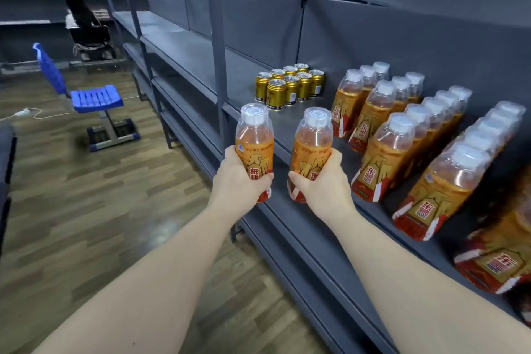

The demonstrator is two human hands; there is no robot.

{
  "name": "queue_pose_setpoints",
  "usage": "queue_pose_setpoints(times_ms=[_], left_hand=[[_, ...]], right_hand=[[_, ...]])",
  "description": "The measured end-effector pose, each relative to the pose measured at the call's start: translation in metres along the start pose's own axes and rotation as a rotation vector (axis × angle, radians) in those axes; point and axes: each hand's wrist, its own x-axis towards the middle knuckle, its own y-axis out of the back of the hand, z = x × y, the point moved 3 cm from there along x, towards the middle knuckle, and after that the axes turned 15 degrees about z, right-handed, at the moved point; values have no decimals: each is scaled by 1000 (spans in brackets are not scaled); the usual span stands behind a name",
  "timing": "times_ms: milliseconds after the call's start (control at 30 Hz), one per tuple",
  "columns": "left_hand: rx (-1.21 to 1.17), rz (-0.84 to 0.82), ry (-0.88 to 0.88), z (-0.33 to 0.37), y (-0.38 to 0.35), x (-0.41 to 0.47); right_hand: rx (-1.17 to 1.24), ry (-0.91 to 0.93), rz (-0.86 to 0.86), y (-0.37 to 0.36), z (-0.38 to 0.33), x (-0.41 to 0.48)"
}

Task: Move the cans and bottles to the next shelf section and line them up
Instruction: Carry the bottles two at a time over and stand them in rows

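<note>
Left hand [240,182] grips left bottle [254,139], right hand [323,185] grips right bottle [311,149]; both upright at shelf [283,126] front. Cans [290,87] at 12 o'clock; bottle rows [392,149] at 3 o'clock.

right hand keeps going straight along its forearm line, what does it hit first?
Probably the gold cans: the right hand, gripping a bottle, points across bare shelf toward their front-left corner. Depth is unclear; it may slip past on the left.
</note>
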Motion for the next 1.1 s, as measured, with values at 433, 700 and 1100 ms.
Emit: queue_pose_setpoints(times_ms=[433, 700, 1100], left_hand=[[35, -99, -105, 30, -76, 114], [21, -239, -177, 41, -135, 161], [-111, -585, -353, 59, -211, 191]], right_hand=[[-25, -44, 127, -42, 16, 113], [-82, -149, 245, -43, 30, 146], [-190, -362, 580, -47, 38, 136]])
